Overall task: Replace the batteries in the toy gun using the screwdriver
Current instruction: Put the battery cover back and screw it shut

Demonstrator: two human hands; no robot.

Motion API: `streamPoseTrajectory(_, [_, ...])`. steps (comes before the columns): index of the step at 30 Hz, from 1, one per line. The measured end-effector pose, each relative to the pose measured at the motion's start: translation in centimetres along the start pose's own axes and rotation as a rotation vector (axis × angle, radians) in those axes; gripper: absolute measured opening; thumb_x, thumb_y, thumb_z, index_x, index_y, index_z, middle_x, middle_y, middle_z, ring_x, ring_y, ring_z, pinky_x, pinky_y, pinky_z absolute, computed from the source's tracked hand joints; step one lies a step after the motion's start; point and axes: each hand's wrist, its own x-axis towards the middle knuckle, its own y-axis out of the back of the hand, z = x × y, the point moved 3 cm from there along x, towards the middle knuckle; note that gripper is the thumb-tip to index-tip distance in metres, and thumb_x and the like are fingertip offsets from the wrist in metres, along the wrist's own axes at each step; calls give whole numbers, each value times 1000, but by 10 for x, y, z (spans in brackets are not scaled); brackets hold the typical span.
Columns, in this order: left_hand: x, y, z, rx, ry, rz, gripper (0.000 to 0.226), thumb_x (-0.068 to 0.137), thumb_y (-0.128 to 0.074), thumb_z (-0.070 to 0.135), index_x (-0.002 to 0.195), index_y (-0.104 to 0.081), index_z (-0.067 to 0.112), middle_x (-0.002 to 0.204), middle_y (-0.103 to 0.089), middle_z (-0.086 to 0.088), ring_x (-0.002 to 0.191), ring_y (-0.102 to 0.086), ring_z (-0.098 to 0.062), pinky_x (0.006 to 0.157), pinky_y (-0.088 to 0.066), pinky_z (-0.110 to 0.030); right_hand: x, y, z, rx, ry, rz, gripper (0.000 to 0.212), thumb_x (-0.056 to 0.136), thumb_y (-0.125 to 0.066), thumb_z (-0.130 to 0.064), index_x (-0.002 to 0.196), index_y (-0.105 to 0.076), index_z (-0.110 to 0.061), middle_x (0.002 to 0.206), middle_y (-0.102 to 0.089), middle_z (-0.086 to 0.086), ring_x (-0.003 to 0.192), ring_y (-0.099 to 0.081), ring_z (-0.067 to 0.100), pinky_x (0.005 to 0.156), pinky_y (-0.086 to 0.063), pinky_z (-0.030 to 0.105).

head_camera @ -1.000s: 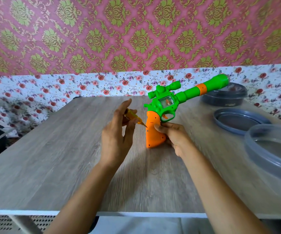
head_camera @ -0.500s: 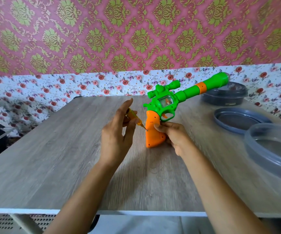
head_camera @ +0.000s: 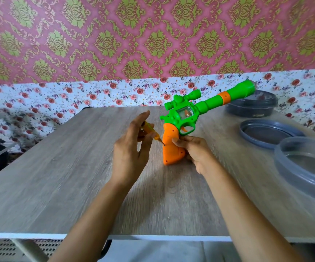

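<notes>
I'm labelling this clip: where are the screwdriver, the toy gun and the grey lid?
screwdriver (head_camera: 151, 130), head view, yellow handle.
toy gun (head_camera: 170, 154), head view, orange grip.
grey lid (head_camera: 243, 130), head view, left rim.

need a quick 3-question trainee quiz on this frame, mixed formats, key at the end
1. Which part of the toy gun does the tip of the screwdriver touch?
2. True or false: the right hand presses the toy gun flat on its side on the table.
3. Fill in: the screwdriver is held in the ___ hand.

Key
1. The orange grip, on its side.
2. False: the toy gun stands grip-down, barrel slanting up.
3. The left hand.
</notes>
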Motion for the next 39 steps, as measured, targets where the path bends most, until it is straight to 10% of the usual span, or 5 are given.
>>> streamPoseTrajectory(39, [-3,1,0,-153,25,64,33,94,-47,10,126,-45,17,105,-63,4,97,-65,-4,82,-52,-19,0,-2,2,19,26,-31,35,75,-71,-13,109,-66,-6,105,-67,14,98,-61,27,86,-49,37])
